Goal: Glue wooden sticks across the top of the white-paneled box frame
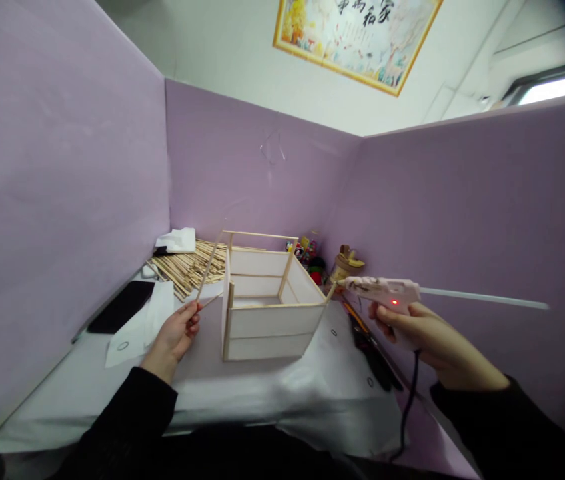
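Nearby, stick pile [190,265] and phone [121,306] flank the wooden box [268,313].

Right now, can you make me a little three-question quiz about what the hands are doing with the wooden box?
1. True or false: the right hand holds a glue gun.
2. What does the left hand pinch?
3. The gun's nozzle points at: A the stick pile, B the wooden box, C the black phone.

Key: 1 true. 2 a thin wooden stick. 3 B.
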Demonstrator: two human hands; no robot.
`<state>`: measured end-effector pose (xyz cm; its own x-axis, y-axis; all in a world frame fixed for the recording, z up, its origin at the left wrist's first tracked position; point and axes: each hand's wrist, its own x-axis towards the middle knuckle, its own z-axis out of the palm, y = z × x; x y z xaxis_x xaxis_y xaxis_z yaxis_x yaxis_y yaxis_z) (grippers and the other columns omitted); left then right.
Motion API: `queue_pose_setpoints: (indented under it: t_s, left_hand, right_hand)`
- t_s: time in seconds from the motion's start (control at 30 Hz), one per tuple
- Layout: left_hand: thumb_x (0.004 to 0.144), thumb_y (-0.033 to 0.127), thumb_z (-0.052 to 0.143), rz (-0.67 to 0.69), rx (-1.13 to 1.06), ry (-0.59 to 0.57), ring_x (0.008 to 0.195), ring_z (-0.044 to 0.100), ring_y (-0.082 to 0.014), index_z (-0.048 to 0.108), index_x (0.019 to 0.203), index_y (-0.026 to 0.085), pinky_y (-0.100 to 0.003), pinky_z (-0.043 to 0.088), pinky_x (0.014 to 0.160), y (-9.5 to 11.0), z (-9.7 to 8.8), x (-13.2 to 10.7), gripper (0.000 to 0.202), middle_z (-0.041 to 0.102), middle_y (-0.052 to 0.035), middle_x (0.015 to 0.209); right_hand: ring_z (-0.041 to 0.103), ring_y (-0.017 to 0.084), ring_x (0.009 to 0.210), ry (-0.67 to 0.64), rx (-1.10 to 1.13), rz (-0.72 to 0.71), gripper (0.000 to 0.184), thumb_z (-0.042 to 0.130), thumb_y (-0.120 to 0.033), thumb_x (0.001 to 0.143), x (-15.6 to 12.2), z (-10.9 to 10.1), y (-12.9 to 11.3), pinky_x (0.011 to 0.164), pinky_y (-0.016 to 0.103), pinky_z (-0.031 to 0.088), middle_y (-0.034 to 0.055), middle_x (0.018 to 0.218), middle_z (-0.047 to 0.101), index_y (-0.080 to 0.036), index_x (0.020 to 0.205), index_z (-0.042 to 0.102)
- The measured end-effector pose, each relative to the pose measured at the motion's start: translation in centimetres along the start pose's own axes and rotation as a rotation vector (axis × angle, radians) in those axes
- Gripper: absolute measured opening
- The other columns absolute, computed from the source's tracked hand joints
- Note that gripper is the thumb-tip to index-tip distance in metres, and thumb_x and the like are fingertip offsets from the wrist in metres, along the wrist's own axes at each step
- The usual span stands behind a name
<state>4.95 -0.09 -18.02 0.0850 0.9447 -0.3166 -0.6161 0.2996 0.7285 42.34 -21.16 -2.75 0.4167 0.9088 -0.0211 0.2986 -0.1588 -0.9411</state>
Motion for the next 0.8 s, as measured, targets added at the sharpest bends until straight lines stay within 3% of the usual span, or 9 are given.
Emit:
queue_pose_setpoints:
  t_s: [0.37,0.63,0.8]
  left_hand:
    - [0.090,-0.001,0.054,0.000,0.001,0.010,0.044,0.050,-0.0038,0.064,0.077,0.008,-0.012,0.033,0.033,0.06,0.17,-0.13,0.018,0.063,-0.0010,0.069]
    - [0.090,-0.001,0.054,-0.001,0.001,0.009,0.044,0.050,-0.0039,0.064,0.077,0.009,-0.012,0.033,0.033,0.06,0.08,-0.07,0.019,0.063,-0.0011,0.069]
    - [0.087,-0.001,0.057,0.008,-0.009,0.005,0.044,0.050,-0.0049,0.065,0.076,0.009,-0.013,0.033,0.033,-0.02,0.02,-0.07,0.017,0.063,-0.0024,0.069]
  right_hand:
    - [0.045,0.013,0.048,0.021,-0.017,0.000,0.040,0.082,-0.055,0.055,-0.20,0.46,-0.78,0.046,0.028,0.034,0.0000,0.055,0.055,-0.020,0.066,0.066]
    - [0.045,0.013,0.047,0.035,-0.048,0.010,0.042,0.081,-0.057,0.056,-0.01,0.43,-0.53,0.046,0.027,0.033,0.0009,0.049,0.053,-0.021,0.056,0.060]
    - [0.044,0.013,0.046,0.027,-0.023,0.007,0.041,0.082,-0.057,0.055,0.00,0.62,-0.69,0.045,0.028,0.032,-0.0001,0.050,0.053,-0.021,0.060,0.062]
